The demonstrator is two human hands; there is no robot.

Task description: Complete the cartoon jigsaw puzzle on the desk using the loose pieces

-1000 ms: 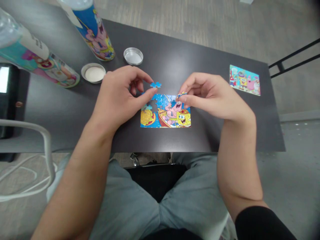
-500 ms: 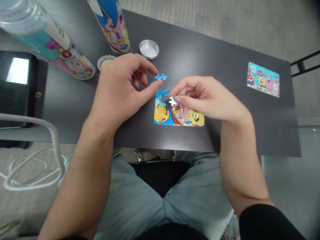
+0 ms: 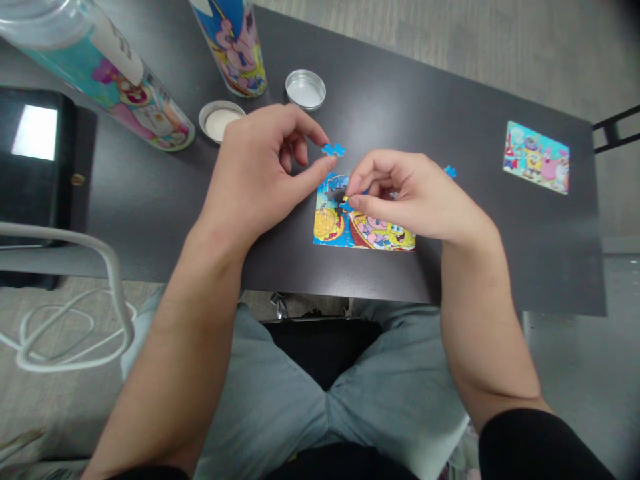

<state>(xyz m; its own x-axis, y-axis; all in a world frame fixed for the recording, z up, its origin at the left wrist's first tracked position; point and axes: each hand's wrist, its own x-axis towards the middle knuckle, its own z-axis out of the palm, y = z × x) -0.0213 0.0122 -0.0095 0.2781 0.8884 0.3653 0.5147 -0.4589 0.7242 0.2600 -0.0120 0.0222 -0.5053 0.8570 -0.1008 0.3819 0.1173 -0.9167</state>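
Observation:
Between the thumb and index finger of my left hand (image 3: 270,170) is a blue puzzle piece (image 3: 334,150), held just beyond the far left edge of a partly assembled jigsaw puzzle (image 3: 327,227). My right hand (image 3: 405,190) hovers over that puzzle, thumb and fingers pinched on a second puzzle piece (image 3: 346,205) with blue and yellow on it. This piece is at a dark gap in the puzzle's upper left. My right hand hides the puzzle's upper right part. A loose blue piece (image 3: 451,172) lies on the table beyond my right wrist.
Two cartoon-printed tubes (image 3: 135,93) (image 3: 237,53) stand at the left. Near them lie a round metal lid (image 3: 305,90) and another round lid (image 3: 220,121). A cartoon picture card (image 3: 537,160) rests at the right of the dark table (image 3: 540,260). A black device (image 3: 35,193) and white cable (image 3: 117,300) are far left.
The piece in my right hand has turned, from showing a pale side to showing blue and yellow. The view has shifted slightly, and a loose blue piece now shows behind my right wrist.

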